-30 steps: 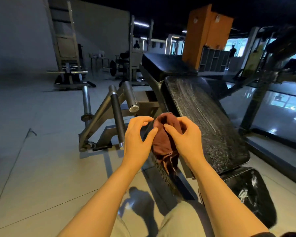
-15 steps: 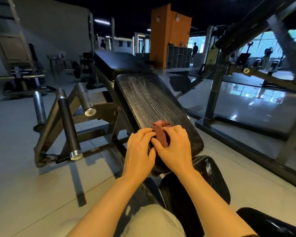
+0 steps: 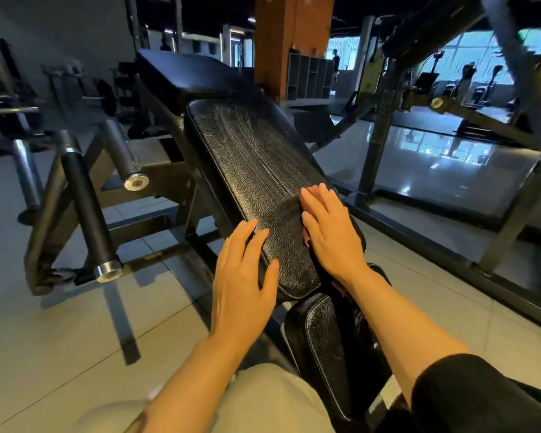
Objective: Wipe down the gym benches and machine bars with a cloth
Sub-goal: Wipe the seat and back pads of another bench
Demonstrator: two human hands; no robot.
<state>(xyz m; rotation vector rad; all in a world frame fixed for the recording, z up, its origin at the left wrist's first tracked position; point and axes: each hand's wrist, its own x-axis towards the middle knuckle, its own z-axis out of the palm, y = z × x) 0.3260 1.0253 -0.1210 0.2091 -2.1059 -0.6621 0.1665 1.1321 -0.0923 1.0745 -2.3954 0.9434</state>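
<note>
Your left hand (image 3: 242, 276) lies flat with straight fingers on the near left edge of the pad (image 3: 256, 182), thumb spread across its lower corner, holding nothing. Your right hand (image 3: 331, 232) presses flat on the pad's near right edge, fingers straight and together. The cloth (image 3: 306, 242) is almost wholly hidden under that palm; only a thin reddish sliver shows at the hand's left side, so you cannot tell how it is folded. The pad is black, grained and tilted up away from you, with pale streaks running along its length. A second black pad, the seat (image 3: 319, 339), sits just below it, between your forearms. To the left, bars (image 3: 85, 207) with steel end caps slant from the frame over the tiled floor (image 3: 60, 339).
</note>
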